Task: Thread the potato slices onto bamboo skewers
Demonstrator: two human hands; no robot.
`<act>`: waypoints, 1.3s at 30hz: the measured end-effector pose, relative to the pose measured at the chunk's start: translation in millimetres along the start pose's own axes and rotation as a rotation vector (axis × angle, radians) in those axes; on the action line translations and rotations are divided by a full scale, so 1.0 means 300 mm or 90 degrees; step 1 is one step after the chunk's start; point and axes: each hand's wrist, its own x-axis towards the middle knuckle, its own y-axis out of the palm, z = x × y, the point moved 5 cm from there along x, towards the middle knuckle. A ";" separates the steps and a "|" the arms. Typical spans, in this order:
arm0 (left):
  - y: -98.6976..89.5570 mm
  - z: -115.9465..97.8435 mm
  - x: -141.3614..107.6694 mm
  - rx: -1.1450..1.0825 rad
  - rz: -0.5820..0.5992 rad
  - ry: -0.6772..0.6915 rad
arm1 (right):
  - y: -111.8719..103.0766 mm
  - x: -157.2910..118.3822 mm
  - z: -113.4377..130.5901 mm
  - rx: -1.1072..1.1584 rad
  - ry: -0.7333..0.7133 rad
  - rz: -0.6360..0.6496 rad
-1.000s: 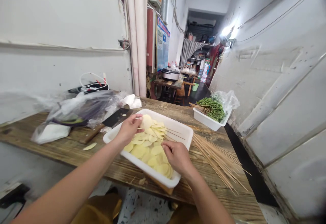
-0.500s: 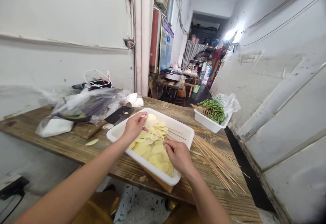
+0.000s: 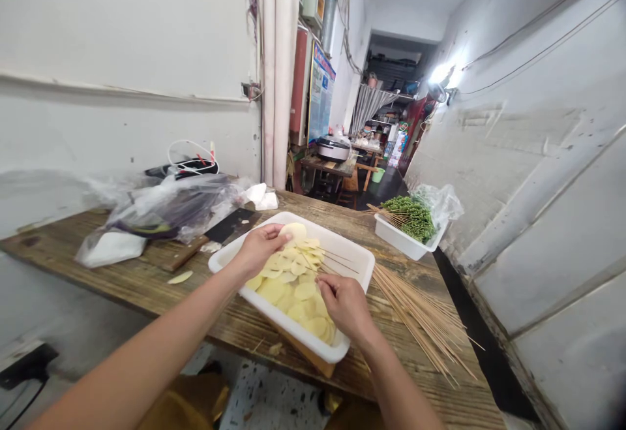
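Left hand (image 3: 261, 248): you angle it in from lower left, thumb and fingers pinching a slice (image 3: 294, 230) above the tray (image 3: 345, 241).
Pile (image 3: 281, 291): more slices, in the tray, between your hands.
Right hand (image 3: 345, 303): you angle it in from lower right, fingers curled, fingertips pinching a skewer (image 3: 309, 263).

The left hand (image 3: 259, 247) closes up!
Fingers spread a moment ago now draw together, thumb at the pale slice (image 3: 295, 230), and that slice has tipped flatter.
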 end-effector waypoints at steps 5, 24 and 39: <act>-0.019 0.009 0.003 -0.010 -0.047 -0.010 | -0.002 0.001 0.003 -0.008 -0.006 0.007; -0.018 0.002 -0.001 0.011 -0.078 0.009 | -0.003 0.002 0.008 -0.010 -0.015 0.008; 0.007 -0.006 -0.018 0.021 -0.031 -0.035 | -0.001 0.004 0.012 -0.031 0.006 0.024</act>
